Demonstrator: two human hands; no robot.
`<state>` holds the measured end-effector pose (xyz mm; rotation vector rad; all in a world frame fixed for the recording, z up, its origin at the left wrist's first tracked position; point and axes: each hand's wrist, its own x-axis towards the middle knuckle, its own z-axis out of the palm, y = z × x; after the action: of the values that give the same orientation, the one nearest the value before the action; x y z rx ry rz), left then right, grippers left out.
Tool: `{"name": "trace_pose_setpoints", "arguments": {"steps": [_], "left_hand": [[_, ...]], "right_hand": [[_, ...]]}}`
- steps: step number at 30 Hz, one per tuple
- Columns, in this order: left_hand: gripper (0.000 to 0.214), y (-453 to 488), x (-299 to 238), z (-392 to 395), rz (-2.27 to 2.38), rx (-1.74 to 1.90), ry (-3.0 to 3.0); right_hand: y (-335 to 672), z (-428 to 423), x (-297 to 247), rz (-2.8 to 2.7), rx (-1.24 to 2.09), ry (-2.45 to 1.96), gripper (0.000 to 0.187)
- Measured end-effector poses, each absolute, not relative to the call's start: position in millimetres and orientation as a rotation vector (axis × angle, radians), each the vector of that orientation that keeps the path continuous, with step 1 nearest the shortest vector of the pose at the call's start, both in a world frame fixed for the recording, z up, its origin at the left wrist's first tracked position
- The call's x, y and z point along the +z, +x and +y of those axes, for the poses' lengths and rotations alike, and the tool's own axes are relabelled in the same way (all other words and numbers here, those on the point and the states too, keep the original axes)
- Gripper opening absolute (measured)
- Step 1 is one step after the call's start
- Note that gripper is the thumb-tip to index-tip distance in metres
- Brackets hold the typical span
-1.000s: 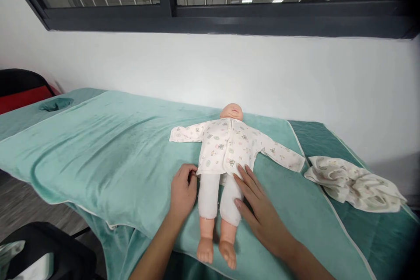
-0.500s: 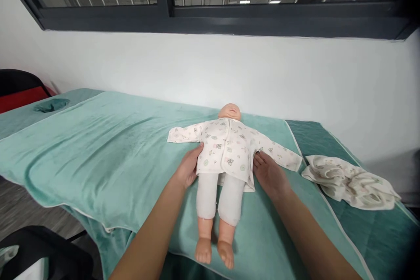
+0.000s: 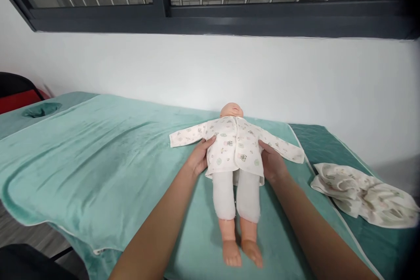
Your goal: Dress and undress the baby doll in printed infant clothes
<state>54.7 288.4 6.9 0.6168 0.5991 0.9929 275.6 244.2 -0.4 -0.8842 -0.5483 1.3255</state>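
A baby doll (image 3: 231, 218) lies on its back on a light green cover (image 3: 131, 157), its head toward the wall and bare feet toward me. It wears a white printed baby shirt (image 3: 226, 148) with both sleeves spread out; its upper legs are white. My left hand (image 3: 199, 156) grips the doll's side at the waist, thumb on the shirt front and fingers partly hidden under the body. On the opposite side my right hand (image 3: 273, 162) holds the torso the same way, thumb near the sleeve, fingers mostly hidden.
Crumpled white printed cloth (image 3: 364, 192) lies at right on a darker green cover (image 3: 311, 142). Behind the bed stands a white wall (image 3: 210, 70) under a dark window frame (image 3: 210, 19). A black and red object (image 3: 19, 96) is at far left, and something black (image 3: 29, 264) sits lower left.
My right hand has gone from lying flat beside the doll to gripping its side. My left thumb now rests on the shirt front. The doll's legs have swung slightly right.
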Motion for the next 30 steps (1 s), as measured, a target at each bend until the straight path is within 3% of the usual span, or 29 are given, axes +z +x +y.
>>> {"name": "trace_pose_setpoints", "arguments": {"steps": [8, 15, 19, 24, 27, 30], "left_hand": [[0.037, 15.2, 6.4, 316.8, 0.663, 1.420, 0.267], [0.030, -25.2, 6.4, 336.0, 0.653, 1.649, 0.229], [0.024, -30.6, 3.3, 339.6, 0.672, 1.690, 0.264], [0.016, -28.4, -2.6, 334.3, 0.770, 1.775, 0.433], [0.029, -27.2, -6.1, 324.2, 1.082, 1.873, 0.619], [0.039, -22.6, -9.1, 305.4, 1.466, 1.928, 0.975]], "right_hand": [[334.2, 246.3, -9.3, -0.252, 1.331, -0.795, 0.023], [370.9, 247.2, -20.0, -0.213, 1.151, -0.804, 0.051], [375.5, 250.5, -20.7, -0.187, 1.122, -0.744, 0.057], [370.5, 244.8, -16.2, -0.171, 1.082, -0.785, 0.040], [358.8, 232.1, -16.3, -0.145, 0.958, -0.899, 0.021], [335.3, 213.3, -18.2, -0.251, 0.771, -1.008, 0.033]]}}
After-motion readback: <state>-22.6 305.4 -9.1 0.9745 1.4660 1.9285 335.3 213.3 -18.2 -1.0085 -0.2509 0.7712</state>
